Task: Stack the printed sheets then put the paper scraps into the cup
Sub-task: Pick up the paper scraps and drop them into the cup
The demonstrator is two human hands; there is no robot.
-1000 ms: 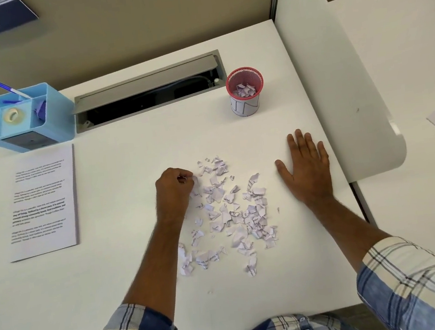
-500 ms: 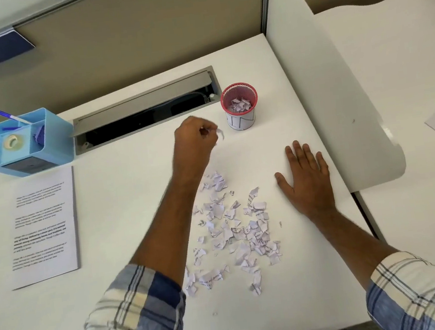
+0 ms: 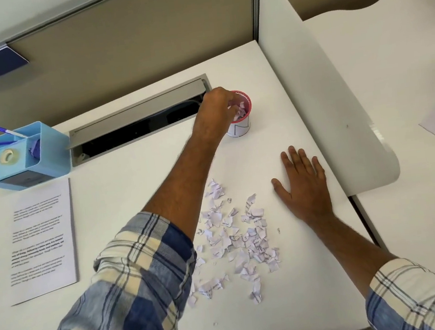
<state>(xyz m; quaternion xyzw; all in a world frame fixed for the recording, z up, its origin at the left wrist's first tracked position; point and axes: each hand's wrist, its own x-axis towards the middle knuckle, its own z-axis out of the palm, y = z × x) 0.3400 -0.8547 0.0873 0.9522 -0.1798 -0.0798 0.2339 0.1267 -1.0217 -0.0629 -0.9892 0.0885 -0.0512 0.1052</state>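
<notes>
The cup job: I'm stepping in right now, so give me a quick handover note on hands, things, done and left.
Left hand: over the cup, fingers curled at its mouth; whether it holds scraps is hidden.
Right hand: flat on the desk, holding nothing.
Done: printed sheets stacked at left; some scraps in the cup.
Left: the pile of paper scraps between the arms.

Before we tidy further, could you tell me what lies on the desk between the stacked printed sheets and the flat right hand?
In the head view, the left forearm crosses there above the pile of paper scraps.
</notes>
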